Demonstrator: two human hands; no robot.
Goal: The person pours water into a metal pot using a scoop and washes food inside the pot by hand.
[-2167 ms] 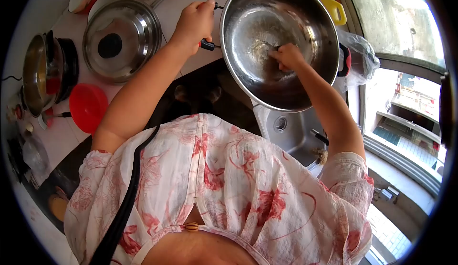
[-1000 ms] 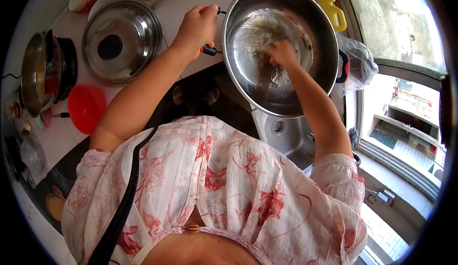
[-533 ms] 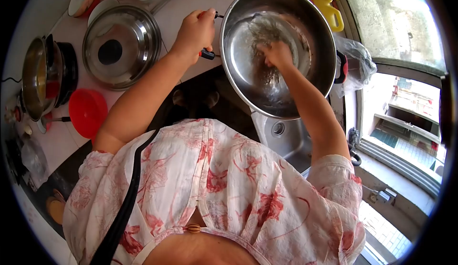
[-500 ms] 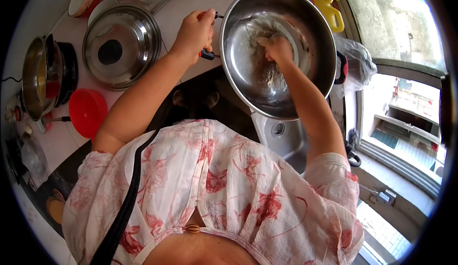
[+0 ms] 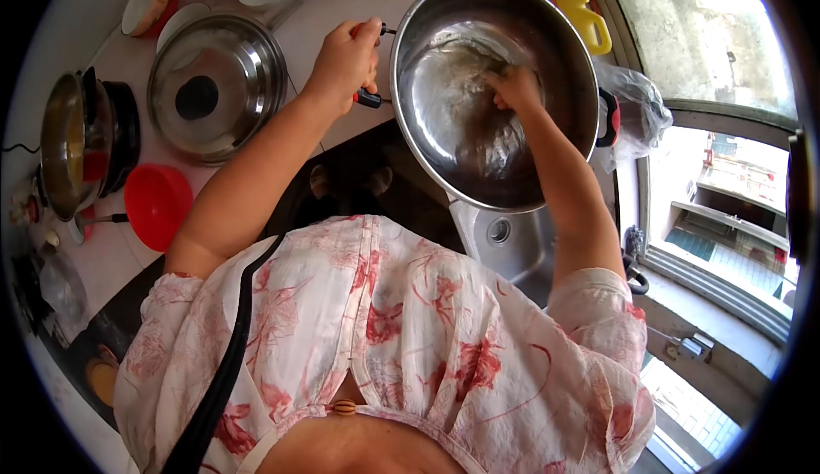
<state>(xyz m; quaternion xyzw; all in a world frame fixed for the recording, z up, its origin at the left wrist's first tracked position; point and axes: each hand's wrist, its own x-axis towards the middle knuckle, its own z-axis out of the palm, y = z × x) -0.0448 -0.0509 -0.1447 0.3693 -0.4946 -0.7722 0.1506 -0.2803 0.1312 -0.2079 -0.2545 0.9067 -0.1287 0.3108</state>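
Note:
A large steel pan (image 5: 444,154) is tilted over the counter edge and part of the sink, with some water inside. My left hand (image 5: 348,62) is wrapped round its black and red handle on the left side. Inside the pan, my right hand (image 5: 516,90) is at the water, its fingers curled together; whether they hold anything is hidden. The pan's other handle (image 5: 609,119), black and red, sticks out on the right.
A steel lid (image 5: 243,81), a red bowl (image 5: 159,207) and a steel pot (image 5: 61,145) stand at the left. Below the pan is the sink (image 5: 521,256). A yellow jug (image 5: 584,18) and a plastic bag (image 5: 642,111) are near the window.
My right hand has moved about inside the pan, last toward the right, and the water has swirled. My left hand has kept hold of the handle; the pan has shifted slightly.

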